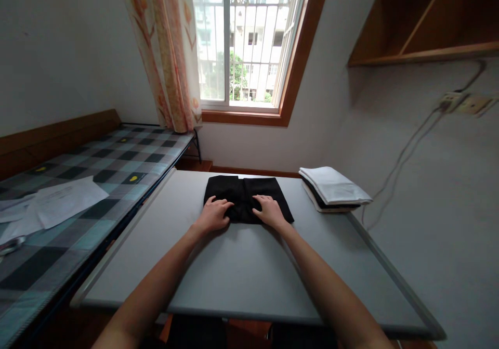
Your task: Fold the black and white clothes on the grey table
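A folded black cloth, likely a garment (255, 185), lies flat near the far side of the white table (234, 271). My left hand (213, 214) rests on its near left part, fingers spread and thumb pointing inward. On the right half, my right hand (270, 211) touches the fabric with its fingers apart. Neither hand is closed around the cloth. A seam or fold line runs down the middle of the fabric between the two hands.
A stack of folded white, black and beige cloths (333, 185) sits at the table's far right. To the left is a bed (78, 182) with a checked cover and papers (68, 203). A curtain (171, 52) hangs by the window; a wooden shelf (424, 55) juts out upper right.
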A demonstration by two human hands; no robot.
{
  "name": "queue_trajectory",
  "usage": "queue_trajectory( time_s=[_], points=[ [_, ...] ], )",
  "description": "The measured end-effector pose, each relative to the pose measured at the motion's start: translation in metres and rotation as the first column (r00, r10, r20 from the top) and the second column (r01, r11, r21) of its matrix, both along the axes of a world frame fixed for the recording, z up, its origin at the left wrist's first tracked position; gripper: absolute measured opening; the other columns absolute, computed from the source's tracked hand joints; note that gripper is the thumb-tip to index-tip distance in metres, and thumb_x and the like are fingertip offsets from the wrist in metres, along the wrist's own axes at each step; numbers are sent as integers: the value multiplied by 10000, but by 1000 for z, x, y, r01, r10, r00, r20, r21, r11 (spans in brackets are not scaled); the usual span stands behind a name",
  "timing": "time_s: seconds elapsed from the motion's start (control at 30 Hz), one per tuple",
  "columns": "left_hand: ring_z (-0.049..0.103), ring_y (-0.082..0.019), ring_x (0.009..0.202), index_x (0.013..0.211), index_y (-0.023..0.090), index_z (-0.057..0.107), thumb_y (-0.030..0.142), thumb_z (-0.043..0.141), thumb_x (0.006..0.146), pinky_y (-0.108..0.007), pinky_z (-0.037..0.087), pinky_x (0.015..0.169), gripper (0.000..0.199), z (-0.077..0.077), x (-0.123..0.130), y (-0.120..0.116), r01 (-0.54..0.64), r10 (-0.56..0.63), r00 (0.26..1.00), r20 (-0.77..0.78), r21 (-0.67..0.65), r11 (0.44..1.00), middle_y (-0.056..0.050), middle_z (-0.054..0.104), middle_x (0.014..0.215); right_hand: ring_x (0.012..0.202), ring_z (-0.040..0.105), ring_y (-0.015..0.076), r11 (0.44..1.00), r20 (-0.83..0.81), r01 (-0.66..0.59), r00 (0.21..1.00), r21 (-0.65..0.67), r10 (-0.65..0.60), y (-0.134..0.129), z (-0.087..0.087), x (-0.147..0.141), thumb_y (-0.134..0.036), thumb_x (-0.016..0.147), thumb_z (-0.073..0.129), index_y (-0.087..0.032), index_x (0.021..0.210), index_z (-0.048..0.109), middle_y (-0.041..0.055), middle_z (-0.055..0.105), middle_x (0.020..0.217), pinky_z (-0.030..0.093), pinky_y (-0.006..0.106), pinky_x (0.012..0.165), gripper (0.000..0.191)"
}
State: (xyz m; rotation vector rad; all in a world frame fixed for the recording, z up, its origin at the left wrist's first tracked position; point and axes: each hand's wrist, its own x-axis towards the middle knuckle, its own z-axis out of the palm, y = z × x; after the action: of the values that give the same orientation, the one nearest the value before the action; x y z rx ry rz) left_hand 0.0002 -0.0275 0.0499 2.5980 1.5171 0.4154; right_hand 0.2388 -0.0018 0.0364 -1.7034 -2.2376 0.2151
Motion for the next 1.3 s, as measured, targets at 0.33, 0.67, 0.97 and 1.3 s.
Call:
queue_trajectory(
  time_s=[0.33, 0.67, 0.97, 1.3],
  points=[
    [596, -219, 934, 967, 217, 671, 342, 594, 859, -394, 421, 932, 183, -4, 0, 13, -85, 53, 964, 262, 111, 990, -48, 653, 937, 987, 598, 224, 929, -291, 257, 940, 268, -176, 13, 45, 45, -118, 811, 414, -233, 1337, 524, 84, 637, 1122, 466, 330, 866, 550],
    [486, -239, 1040, 1071, 127, 558, 59, 534, 734, -466, 377, 987, 345, 35, -56, 22, -820, 171, 488, 856, 383, 426, -107, 546, 1074, 1018, 508, 316, 632, -305, 616, 786, 471, -538, -5, 70, 106, -164, 807, 450, -188, 1058, 713, 147, 578, 1070, 396, 466, 873, 364],
    [462, -232, 1285, 1252, 213, 569, 199, 440, 917, -403, 366, 1058, 359, -20, -1, 21, -7, -53, 985, 166, 343, 939, -98, 537, 1351, 1061, 581, 200, 927, 96, -318, 948, 200, 304, -1, 44, 4, -203, 900, 482, -188, 1059, 694, 75, 670, 1136, 389, 321, 947, 265],
    [557, -293, 1109, 1379, 162, 482, 307, 512, 898, -504, 325, 1018, 503, -30, -10, 34, -348, 345, 937, 55, 214, 913, -144, 646, 1150, 955, 667, 261, 995, 328, -7, 944, -95, 37, 28, 40, -26, -239, 933, 408, -171, 1054, 691, 142, 708, 1029, 454, 352, 816, 315]
  ],
)
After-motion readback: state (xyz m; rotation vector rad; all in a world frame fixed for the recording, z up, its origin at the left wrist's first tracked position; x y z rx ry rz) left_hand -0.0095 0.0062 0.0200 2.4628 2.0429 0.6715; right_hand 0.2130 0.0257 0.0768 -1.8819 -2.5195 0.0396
